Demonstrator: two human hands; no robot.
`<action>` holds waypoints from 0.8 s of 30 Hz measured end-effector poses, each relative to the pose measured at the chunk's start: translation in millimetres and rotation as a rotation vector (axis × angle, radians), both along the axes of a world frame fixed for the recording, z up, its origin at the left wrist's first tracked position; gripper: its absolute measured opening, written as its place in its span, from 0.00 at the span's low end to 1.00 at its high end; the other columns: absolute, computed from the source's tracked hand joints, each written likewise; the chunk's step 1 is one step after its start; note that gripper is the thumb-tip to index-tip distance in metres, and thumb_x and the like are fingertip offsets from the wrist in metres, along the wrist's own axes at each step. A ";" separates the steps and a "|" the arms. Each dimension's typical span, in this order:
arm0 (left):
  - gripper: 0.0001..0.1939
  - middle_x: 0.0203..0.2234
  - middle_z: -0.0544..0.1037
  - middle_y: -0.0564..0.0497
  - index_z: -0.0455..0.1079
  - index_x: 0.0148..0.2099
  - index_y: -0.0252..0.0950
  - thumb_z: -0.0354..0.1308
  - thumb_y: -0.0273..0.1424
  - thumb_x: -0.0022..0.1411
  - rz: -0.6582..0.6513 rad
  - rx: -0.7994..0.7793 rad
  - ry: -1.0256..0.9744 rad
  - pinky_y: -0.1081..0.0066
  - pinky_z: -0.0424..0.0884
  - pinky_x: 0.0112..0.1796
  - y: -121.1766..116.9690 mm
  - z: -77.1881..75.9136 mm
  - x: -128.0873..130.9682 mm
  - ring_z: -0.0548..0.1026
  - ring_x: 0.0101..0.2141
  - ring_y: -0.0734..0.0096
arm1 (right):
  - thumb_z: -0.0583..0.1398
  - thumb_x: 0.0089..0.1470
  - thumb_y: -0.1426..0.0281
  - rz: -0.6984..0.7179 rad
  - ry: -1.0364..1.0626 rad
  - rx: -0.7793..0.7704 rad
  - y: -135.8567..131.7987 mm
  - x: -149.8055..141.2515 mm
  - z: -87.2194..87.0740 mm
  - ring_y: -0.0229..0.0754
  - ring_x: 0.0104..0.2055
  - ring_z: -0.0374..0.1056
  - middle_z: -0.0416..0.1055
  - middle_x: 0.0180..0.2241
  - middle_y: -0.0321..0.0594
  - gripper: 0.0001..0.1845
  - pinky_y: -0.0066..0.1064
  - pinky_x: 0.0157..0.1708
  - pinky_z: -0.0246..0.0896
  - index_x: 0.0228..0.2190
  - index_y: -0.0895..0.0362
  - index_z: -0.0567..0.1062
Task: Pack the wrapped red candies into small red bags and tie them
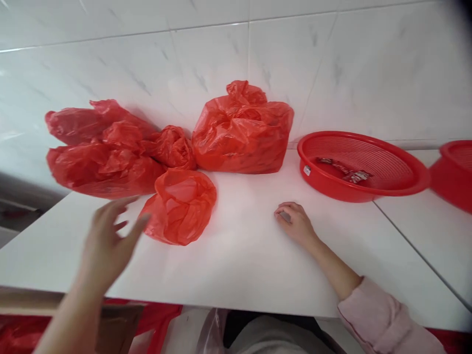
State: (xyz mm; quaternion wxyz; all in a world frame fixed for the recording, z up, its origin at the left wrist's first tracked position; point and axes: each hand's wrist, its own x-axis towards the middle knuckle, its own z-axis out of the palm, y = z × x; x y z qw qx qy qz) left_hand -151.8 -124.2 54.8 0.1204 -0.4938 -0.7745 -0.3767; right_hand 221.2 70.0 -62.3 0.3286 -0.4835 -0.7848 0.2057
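My left hand (112, 241) is raised over the left part of the white table, fingers apart and empty. Just to its right stands an open red plastic bag (180, 209), its mouth facing up. On the table's middle right rests my right hand (295, 221), thumb and fingertips curled together in a ring with nothing visible in them. Beyond that hand, to the right, a red plastic basket (368, 187) holds a few small wrapped packets (354, 174).
Full red plastic bags (106, 167) are heaped at the back left. A larger tied red bag (243, 137) leans near the tiled wall (295, 59). A second red basket (453, 177) is at the right edge. A cardboard box (121, 324) sits below the table's front edge.
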 end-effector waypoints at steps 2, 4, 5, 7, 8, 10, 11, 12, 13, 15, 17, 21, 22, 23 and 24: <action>0.29 0.58 0.66 0.41 0.64 0.60 0.43 0.57 0.48 0.60 -0.110 -0.062 0.009 0.51 0.71 0.53 45.7 1.8 55.3 0.66 0.58 0.50 | 0.57 0.54 0.69 0.004 0.001 -0.001 -0.2 1.0 1.4 0.48 0.49 0.65 0.72 0.42 0.43 0.07 0.43 0.51 0.61 0.31 0.53 0.77; 0.35 0.65 0.56 0.39 0.60 0.64 0.45 0.57 0.51 0.58 -0.012 -0.180 0.034 0.40 0.63 0.55 77.2 2.4 87.0 0.59 0.63 0.40 | 0.58 0.54 0.70 0.013 0.004 -0.002 0.0 3.1 3.1 0.48 0.49 0.65 0.72 0.42 0.43 0.07 0.42 0.52 0.61 0.31 0.53 0.77; 0.37 0.67 0.51 0.38 0.58 0.65 0.45 0.57 0.52 0.58 0.050 -0.225 0.052 0.36 0.61 0.55 86.5 1.7 90.9 0.55 0.64 0.35 | 0.58 0.54 0.70 0.021 0.007 -0.004 0.4 4.4 4.0 0.47 0.49 0.65 0.73 0.41 0.42 0.07 0.42 0.52 0.61 0.30 0.53 0.77; 0.37 0.69 0.43 0.36 0.57 0.66 0.44 0.55 0.52 0.59 0.179 -0.289 0.056 0.31 0.57 0.53 92.7 -1.8 78.1 0.51 0.64 0.28 | 0.58 0.55 0.70 0.038 0.014 -0.011 1.7 7.1 5.8 0.47 0.48 0.66 0.73 0.40 0.42 0.06 0.42 0.51 0.62 0.31 0.53 0.77; 0.36 0.69 0.42 0.35 0.58 0.66 0.44 0.54 0.51 0.60 0.225 -0.311 0.035 0.31 0.57 0.53 90.7 -4.4 65.0 0.50 0.64 0.25 | 0.58 0.55 0.70 0.047 0.020 -0.017 2.4 8.0 6.7 0.47 0.47 0.66 0.73 0.40 0.42 0.06 0.42 0.49 0.63 0.31 0.53 0.76; 0.32 0.67 0.50 0.34 0.61 0.64 0.43 0.55 0.46 0.59 0.250 -0.363 -0.081 0.31 0.58 0.51 80.8 -11.0 36.8 0.57 0.60 0.22 | 0.57 0.56 0.69 0.060 0.032 -0.033 2.4 7.8 9.3 0.47 0.46 0.67 0.73 0.40 0.42 0.07 0.41 0.46 0.65 0.31 0.53 0.76; 0.30 0.63 0.59 0.33 0.64 0.62 0.41 0.56 0.42 0.58 0.223 -0.393 -0.176 0.32 0.60 0.50 74.9 -14.6 25.8 0.63 0.57 0.24 | 0.57 0.56 0.68 0.066 0.043 -0.040 1.1 6.4 11.4 0.47 0.46 0.67 0.73 0.40 0.42 0.07 0.40 0.43 0.67 0.32 0.53 0.76; 0.27 0.57 0.68 0.34 0.67 0.59 0.40 0.57 0.37 0.57 0.186 -0.410 -0.262 0.34 0.61 0.50 69.8 -18.2 18.9 0.67 0.54 0.27 | 0.57 0.57 0.68 0.076 0.059 -0.037 -1.6 3.9 14.5 0.47 0.46 0.67 0.73 0.40 0.43 0.07 0.40 0.42 0.67 0.32 0.53 0.76; 0.25 0.50 0.74 0.37 0.69 0.56 0.40 0.56 0.34 0.55 0.137 -0.416 -0.336 0.37 0.62 0.50 65.9 -21.7 17.0 0.71 0.51 0.32 | 0.56 0.58 0.68 0.091 0.082 -0.018 -5.9 0.3 18.8 0.47 0.46 0.67 0.73 0.41 0.43 0.08 0.39 0.41 0.68 0.32 0.53 0.75; 0.21 0.42 0.79 0.43 0.72 0.50 0.40 0.54 0.30 0.54 0.012 -0.400 -0.413 0.47 0.65 0.52 63.4 -26.7 27.9 0.74 0.47 0.45 | 0.56 0.59 0.69 0.148 0.131 0.057 -18.7 -9.7 30.8 0.46 0.47 0.68 0.72 0.42 0.43 0.07 0.40 0.44 0.68 0.34 0.53 0.75; 0.18 0.40 0.79 0.48 0.72 0.48 0.40 0.52 0.31 0.54 -0.173 -0.360 -0.514 0.60 0.70 0.48 67.6 -27.2 53.7 0.76 0.43 0.57 | 0.55 0.59 0.71 0.232 0.175 0.170 -33.9 -22.3 45.9 0.45 0.49 0.68 0.72 0.43 0.44 0.07 0.40 0.49 0.66 0.36 0.53 0.75; 0.15 0.29 0.77 0.53 0.70 0.44 0.40 0.59 0.33 0.52 -0.590 -0.301 -1.197 0.72 0.70 0.30 87.6 -19.5 110.2 0.74 0.26 0.71 | 0.54 0.61 0.71 0.329 0.156 0.326 -47.7 -44.3 70.0 0.45 0.51 0.67 0.73 0.46 0.44 0.09 0.40 0.52 0.64 0.39 0.53 0.75; 0.15 0.28 0.76 0.53 0.70 0.43 0.39 0.61 0.33 0.50 -0.636 -0.308 -1.331 0.72 0.69 0.28 93.8 -18.9 118.8 0.73 0.25 0.72 | 0.54 0.62 0.70 0.316 0.091 0.324 -45.1 -45.8 72.5 0.45 0.51 0.67 0.73 0.46 0.43 0.10 0.41 0.53 0.63 0.39 0.53 0.76; 0.15 0.27 0.76 0.53 0.71 0.41 0.39 0.61 0.34 0.49 -0.654 -0.324 -1.400 0.72 0.69 0.28 100.3 -19.9 123.8 0.73 0.24 0.72 | 0.54 0.62 0.70 0.291 -0.008 0.299 -40.4 -44.7 73.4 0.46 0.50 0.68 0.74 0.45 0.43 0.11 0.42 0.53 0.62 0.39 0.54 0.77; 0.13 0.26 0.75 0.52 0.71 0.38 0.38 0.61 0.34 0.48 -0.655 -0.333 -1.423 0.71 0.70 0.28 107.0 -22.5 125.4 0.73 0.24 0.71 | 0.55 0.61 0.70 0.261 -0.134 0.258 -34.5 -40.8 73.0 0.47 0.50 0.68 0.75 0.45 0.43 0.11 0.44 0.53 0.62 0.39 0.54 0.78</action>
